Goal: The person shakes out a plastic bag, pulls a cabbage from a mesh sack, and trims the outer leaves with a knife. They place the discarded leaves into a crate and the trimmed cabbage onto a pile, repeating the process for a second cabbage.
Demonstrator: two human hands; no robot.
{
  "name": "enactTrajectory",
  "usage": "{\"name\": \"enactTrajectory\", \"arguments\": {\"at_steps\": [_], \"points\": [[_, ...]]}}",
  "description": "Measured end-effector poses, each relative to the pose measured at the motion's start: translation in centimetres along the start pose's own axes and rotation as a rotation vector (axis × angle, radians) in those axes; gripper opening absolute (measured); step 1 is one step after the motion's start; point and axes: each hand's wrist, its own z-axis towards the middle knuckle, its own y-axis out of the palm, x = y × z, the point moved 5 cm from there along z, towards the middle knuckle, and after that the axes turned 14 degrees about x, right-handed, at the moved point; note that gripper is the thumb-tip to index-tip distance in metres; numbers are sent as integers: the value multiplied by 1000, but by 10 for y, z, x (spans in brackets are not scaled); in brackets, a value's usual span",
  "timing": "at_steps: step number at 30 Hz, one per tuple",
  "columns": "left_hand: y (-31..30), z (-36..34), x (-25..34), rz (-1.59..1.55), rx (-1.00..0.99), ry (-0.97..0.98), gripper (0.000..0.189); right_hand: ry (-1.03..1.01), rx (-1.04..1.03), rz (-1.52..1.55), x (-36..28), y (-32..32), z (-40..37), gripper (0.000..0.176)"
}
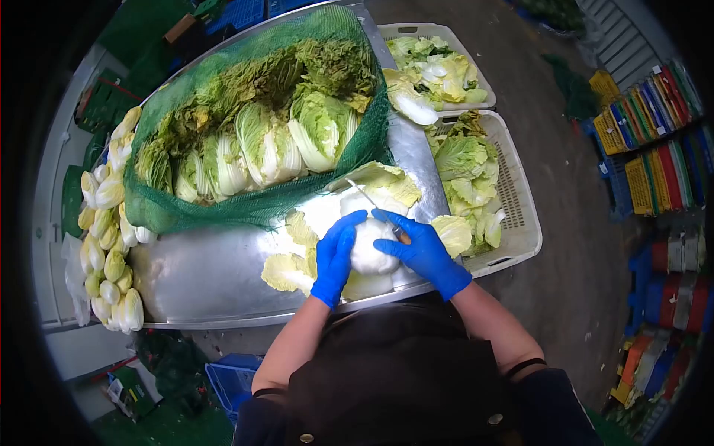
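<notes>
My left hand (336, 256) gripped the cabbage (370, 251) and my right hand (425, 253) clenched the knife (367, 201), pointing eleven o'clock, so a slip off slick leaves might have cut me.

Tabletop (201, 276) bare left of cabbage (370, 251); net sack (245, 204) blocks far side.

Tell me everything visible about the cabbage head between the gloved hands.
The cabbage head is pale, almost white, rounded, and looks stripped of outer leaves. It lies on the steel table near its front edge, among loose yellow-green leaves. The blue-gloved left hand grips its left side; the right hand, holding a knife, rests on its right side.
</notes>
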Motion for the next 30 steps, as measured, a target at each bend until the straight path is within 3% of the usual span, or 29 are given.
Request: {"name": "enactTrajectory", "arguments": {"at_steps": [3,5,7,8,9,11,13,15,16,17,19,21,23,25,26,28,30], "points": [[-1,11,-4,7,-23,-1,28,-80,92,4,7,-1,5,56],[-16,24,-42,-3,94,-169,26,-144,60,62,13,4,3,55],[-26,33,-46,152,97,-116,26,-128,65,90,11,4,-3,55],[-35,40,-52,210,159,-155,26,12,27,35,18,2,-5,56],[-45,43,-51,270,225,-196,27,19,21,38,21,4,-6,56],[-55,46,-3,587,385,331,42,-57,57,155,18,0,5,57],[-18,24,53,653,219,579,55,-52,54,71,3,-4,7,56],[16,-16,44,541,-20,523,69,-49,50,19,0,-5,14,55],[14,-30,26,654,-110,480,84,-26,42,21,4,-6,19,54],[1,-39,1,493,7,382,90,-30,47,27,6,-8,23,54],[-54,-58,-83,613,-93,127,93,52,64,132,14,-13,27,49],[-56,-54,-39,743,-95,227,92,100,60,67,10,-19,34,48],[-24,-38,34,661,9,463,98,35,88,85,13,-13,30,47],[11,-26,67,766,45,469,100,-49,118,11,13,-2,27,53],[15,-23,63,767,51,460,100,-49,112,-2,12,-2,26,48],[18,-14,40,635,-9,185,95,-23,151,101,20,-10,29,37],[15,-17,37,655,-6,224,94,50,253,167,62,-39,42,21]]}}
